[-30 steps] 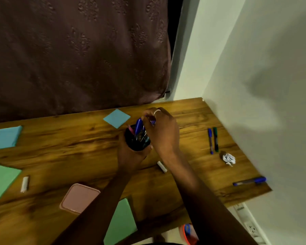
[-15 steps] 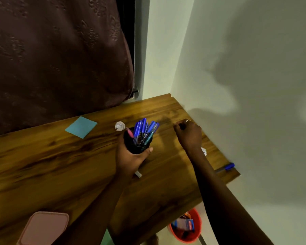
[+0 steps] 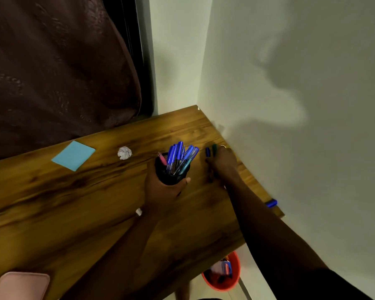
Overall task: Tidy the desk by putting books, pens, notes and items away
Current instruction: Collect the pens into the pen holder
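The left hand (image 3: 162, 191) wraps its fingers around a black pen cup (image 3: 171, 172) standing on the wooden desk (image 3: 74, 202), thumb on the cup's right side. The cup is packed with pens (image 3: 180, 154), mostly blue, with one pink one leaning to the cup's left.

Just right of the cup, the right hand (image 3: 223, 163) lies low on the desk near the wall, fingers curled over two loose pens, a blue pen (image 3: 207, 151) and a green pen (image 3: 214, 148), whose far ends stick out past the fingertips. Whether the fingers have closed on them or only rest on them cannot be told.

Left of the cup lies a crumpled paper ball (image 3: 124, 152), and further left a light blue sticky note pad (image 3: 73, 155). Another blue pen (image 3: 271, 203) lies well right of the cup, at the desk edge by the wall. A small white object (image 3: 138, 211) sits beside the left wrist. Below the desk's near edge stands an orange bin (image 3: 223, 276).
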